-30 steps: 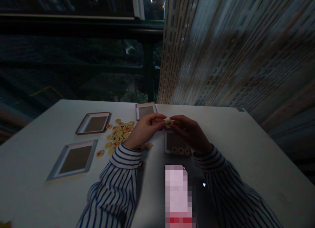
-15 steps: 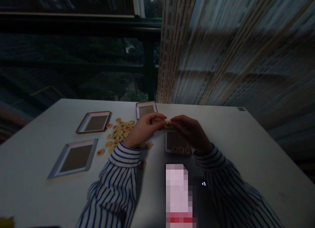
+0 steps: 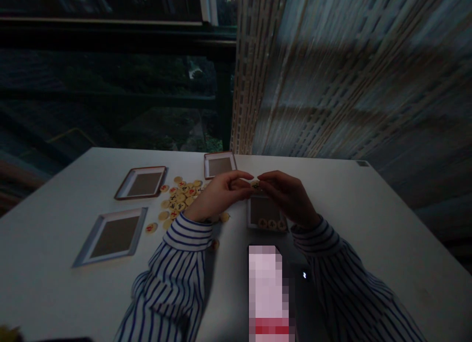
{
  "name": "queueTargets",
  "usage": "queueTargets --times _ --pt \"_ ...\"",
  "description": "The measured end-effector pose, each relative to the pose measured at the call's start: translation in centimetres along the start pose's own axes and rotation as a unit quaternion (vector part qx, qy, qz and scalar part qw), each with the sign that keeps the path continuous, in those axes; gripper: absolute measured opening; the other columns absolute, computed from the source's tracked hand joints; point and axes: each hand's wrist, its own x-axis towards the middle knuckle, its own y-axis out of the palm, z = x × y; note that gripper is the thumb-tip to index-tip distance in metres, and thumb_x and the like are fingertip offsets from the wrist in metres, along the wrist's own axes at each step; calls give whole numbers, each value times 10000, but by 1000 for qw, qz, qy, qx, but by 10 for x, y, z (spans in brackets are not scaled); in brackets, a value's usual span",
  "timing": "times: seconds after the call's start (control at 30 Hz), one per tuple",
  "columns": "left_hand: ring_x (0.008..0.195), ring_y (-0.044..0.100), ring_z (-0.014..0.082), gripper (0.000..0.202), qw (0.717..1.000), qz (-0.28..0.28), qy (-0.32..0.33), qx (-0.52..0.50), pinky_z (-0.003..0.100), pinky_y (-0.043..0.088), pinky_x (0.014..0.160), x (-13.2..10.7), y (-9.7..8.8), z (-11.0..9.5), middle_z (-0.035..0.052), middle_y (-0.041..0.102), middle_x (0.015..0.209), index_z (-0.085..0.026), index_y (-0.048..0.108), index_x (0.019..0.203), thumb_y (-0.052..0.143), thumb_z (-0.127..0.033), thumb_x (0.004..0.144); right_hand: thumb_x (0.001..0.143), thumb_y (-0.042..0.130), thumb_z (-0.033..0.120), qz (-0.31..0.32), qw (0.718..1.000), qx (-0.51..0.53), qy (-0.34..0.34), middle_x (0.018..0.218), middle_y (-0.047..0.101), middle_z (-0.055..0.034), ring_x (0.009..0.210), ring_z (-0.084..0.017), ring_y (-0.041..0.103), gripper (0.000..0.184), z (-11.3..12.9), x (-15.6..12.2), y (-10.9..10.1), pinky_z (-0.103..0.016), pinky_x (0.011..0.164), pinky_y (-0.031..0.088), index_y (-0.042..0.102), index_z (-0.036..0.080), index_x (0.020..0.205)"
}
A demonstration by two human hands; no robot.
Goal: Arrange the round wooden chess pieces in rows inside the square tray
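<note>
My left hand (image 3: 221,194) and my right hand (image 3: 285,194) meet above the far edge of a small framed tray (image 3: 250,228). Between their fingertips is a round, pale Chinese chess piece (image 3: 255,185) with a black character facing me. Both hands are closed around it, and fingers cover its sides. Along the tray's near edge lie three chess pieces (image 3: 272,225) with dark characters. Beyond my left wrist spreads a pile of chess pieces (image 3: 180,205), some marked red and some black, partly hidden by that hand.
At the left are a brown-rimmed tray (image 3: 116,196) and a grey-rimmed tray (image 3: 84,251). Another tray (image 3: 205,171) stands near the table's far edge. Loose pieces (image 3: 151,228) lie beside the pile. A phone with a blurred screen (image 3: 265,283) is in front of me on the white table (image 3: 354,224).
The held chess piece and my right hand have shifted slightly right. My left index finger and thumb have spread a little further apart.
</note>
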Motion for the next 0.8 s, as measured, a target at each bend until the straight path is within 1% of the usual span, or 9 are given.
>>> queueTargets --times 0.1,0.3,0.4,0.6,0.8 --pt "734 612 129 368 1000 -6 -3 6 272 471 670 1 1 1 37 658 804 -155 562 1030 655 -245 685 769 602 324 1 1000 14 2 771 667 -26 713 -130 625 173 -1 0 1 -258 635 507 611 178 860" --pt "694 604 126 369 1000 -16 12 21 280 473 657 2 -2 3 36 653 781 -149 562 1032 636 -306 707 769 602 304 2 1000 8 12 785 670 -37 722 -136 631 173 -3 -1 1 -271 653 511 609 169 876" --pt "694 602 130 365 999 -23 16 26 287 478 659 1 -3 2 42 650 778 -136 560 1030 623 -312 717 771 599 299 6 1000 15 13 795 673 -41 732 -139 636 176 -3 -1 2 -275 663 514 604 166 886" --pt "686 599 126 350 999 -32 15 31 270 472 647 2 -3 -1 42 648 768 -128 561 1014 623 -304 717 770 600 316 21 999 27 24 783 679 -37 725 -140 641 188 0 -1 3 -266 641 515 597 175 895" --pt "691 602 132 346 998 -41 15 41 267 474 637 1 -4 -1 43 651 772 -140 563 1011 614 -323 722 772 595 315 36 997 57 28 791 677 -37 756 -149 639 208 -1 -2 4 -280 667 513 589 179 930"
